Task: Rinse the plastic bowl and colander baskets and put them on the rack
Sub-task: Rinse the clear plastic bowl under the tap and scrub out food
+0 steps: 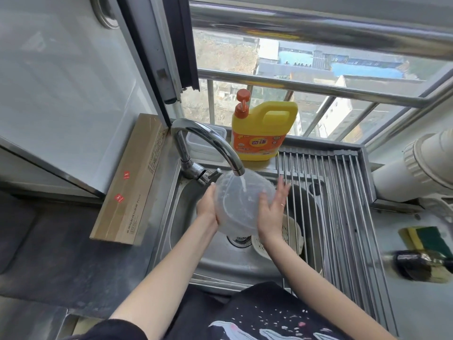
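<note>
Two hands hold a clear bowl [241,204] over the sink [186,241], right under the tap [208,143]. Water runs from the tap onto the bowl. The left hand [207,204] holds the bowl's left side; its fingers are hidden behind the bowl, so how they lie cannot be told. The right hand [272,212] presses flat on the right side, fingers straight and spread. A white colander [291,231] lies in the sink, partly under the rack [343,204]. The rack covers the sink's right side. A yellow soap jug [263,131] stands behind the sink.
</note>
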